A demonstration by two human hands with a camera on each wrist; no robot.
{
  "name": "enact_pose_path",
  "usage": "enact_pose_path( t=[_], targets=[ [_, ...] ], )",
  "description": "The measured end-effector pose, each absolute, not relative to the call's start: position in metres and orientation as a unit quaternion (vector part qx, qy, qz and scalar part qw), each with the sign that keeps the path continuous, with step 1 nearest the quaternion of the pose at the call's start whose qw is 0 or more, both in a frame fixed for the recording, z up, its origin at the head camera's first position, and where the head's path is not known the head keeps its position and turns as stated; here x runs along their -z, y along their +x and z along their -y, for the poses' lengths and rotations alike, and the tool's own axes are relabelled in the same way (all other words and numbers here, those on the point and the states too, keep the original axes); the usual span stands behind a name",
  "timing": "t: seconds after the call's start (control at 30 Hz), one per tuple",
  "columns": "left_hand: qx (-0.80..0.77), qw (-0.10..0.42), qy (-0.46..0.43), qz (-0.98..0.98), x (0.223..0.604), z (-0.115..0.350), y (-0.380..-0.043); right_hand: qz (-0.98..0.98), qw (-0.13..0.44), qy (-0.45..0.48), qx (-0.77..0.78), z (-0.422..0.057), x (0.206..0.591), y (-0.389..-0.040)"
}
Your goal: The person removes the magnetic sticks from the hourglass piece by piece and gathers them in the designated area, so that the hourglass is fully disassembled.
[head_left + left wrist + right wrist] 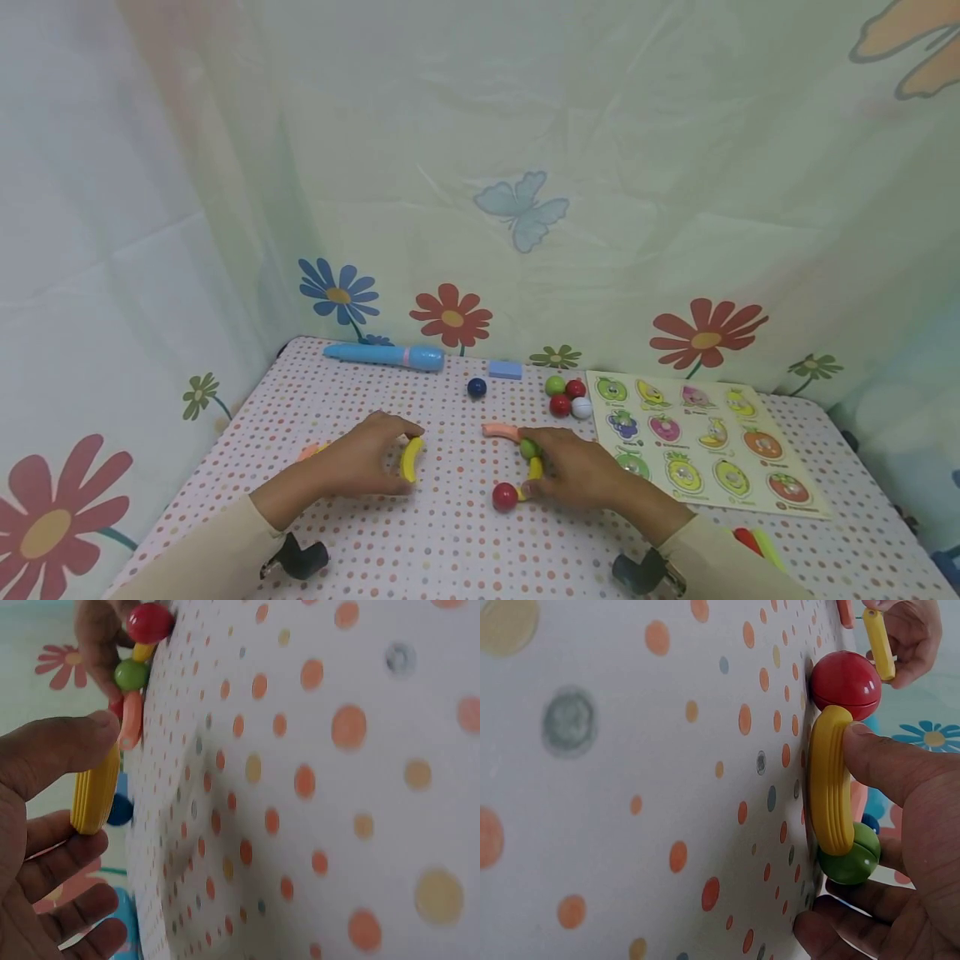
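Note:
In the head view my left hand (363, 460) pinches a yellow curved piece (410, 460) between thumb and fingers, held above the dotted table. The left wrist view shows that grooved piece (95, 793) under the thumb, the other fingers spread. To the right, my right hand (583, 468) grips another yellow curved piece (830, 784), thumb at one end and fingers round the far side. A green ball (853, 856) lies against its other end, near the fingers. A red ball (505, 497) sits by the thumb end. Beyond the green ball lies a pink curved piece (500, 431).
Farther back lie a blue tapered tube (384, 356), a dark blue ball (477, 387), a light blue block (506, 369) and several balls (559, 406). A fruit picture sheet (701, 450) covers the right side. Red and green pieces (748, 542) show beside the right sleeve.

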State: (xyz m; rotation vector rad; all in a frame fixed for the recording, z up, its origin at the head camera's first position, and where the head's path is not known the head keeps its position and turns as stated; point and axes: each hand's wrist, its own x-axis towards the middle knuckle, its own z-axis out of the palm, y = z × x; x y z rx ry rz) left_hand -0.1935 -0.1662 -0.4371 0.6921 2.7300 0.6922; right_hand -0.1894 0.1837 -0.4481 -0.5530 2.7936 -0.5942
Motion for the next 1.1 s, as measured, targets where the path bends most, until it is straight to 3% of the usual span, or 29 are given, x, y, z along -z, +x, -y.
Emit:
enact_pose_path(
  t=[0.5,1.1],
  targets=[
    [-0.218,0.082,0.201,-0.952,0.444,0.212,-0.188,-0.952,0.113,-0.201,0.203,-0.185,0.449,-0.189],
    [-0.209,0.088,0.197,-0.954,0.455,0.242,-0.181,-0.954,0.121,-0.189,0.201,-0.183,0.448,-0.189]
  ],
)
